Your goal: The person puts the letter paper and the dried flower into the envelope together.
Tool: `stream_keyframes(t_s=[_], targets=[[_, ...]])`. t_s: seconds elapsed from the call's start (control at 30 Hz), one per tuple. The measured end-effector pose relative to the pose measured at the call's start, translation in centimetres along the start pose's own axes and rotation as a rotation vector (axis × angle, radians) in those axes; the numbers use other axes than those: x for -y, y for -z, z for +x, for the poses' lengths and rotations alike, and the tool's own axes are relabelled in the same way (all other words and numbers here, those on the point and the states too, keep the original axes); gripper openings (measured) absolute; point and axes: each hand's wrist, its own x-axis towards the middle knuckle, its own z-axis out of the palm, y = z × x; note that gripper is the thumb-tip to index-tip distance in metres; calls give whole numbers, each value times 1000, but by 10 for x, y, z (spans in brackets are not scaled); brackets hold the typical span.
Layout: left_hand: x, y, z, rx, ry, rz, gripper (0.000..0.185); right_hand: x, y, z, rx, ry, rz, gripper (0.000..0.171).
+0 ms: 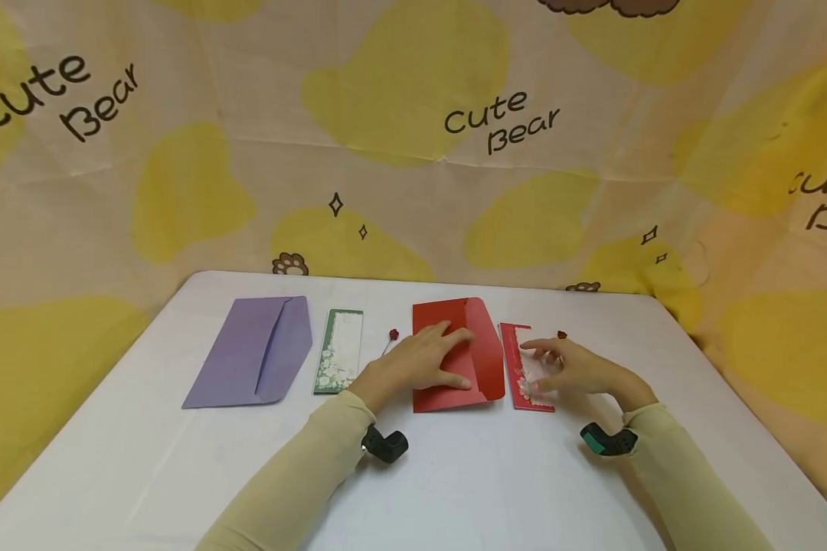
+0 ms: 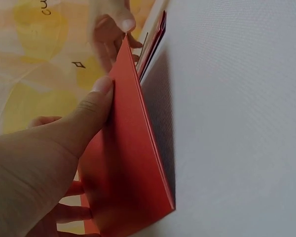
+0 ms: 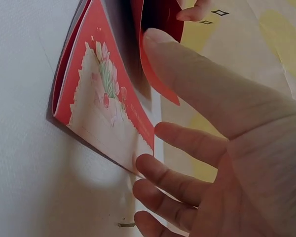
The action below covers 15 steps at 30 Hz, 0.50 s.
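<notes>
Fingers of the left hand (image 1: 423,360) lie flat and straight on the red envelope (image 1: 455,356), thumb against its raised flap. Right hand (image 1: 568,367) fingers, loosely spread, touch the edge of the red card (image 1: 524,367), lifting it slightly. Both lie near the tabletop's (image 1: 496,474) far edge, envelope just left of card. A purple envelope (image 1: 255,352) and green card (image 1: 340,350) lie further left.

Your white surface (image 1: 455,490) carries a purple envelope (image 1: 251,352), green card (image 1: 339,350), red-headed pin (image 1: 391,339), red envelope (image 1: 478,337) and red card (image 1: 513,360), set in a row.
</notes>
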Motion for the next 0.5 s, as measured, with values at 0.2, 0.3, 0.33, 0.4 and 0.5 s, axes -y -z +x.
stream_keyframes(t_s=[0.2,0.3,0.33,0.4,0.5], targets=[[0,1,-1,1,5,-9,78,5,-1,-4,50,-67,-26,86],[1,1,-1,-1,3,-4,78,7,-2,-6,73,-114,-39,90],[1,1,-1,-1,2,-4,78,7,-2,-6,79,-127,-44,91],[1,1,0,1,3,-2,78,8,-4,-7,94,-134,-65,93],[1,1,-1,5,7,-10,79,10,-5,-8,107,-131,-92,95]])
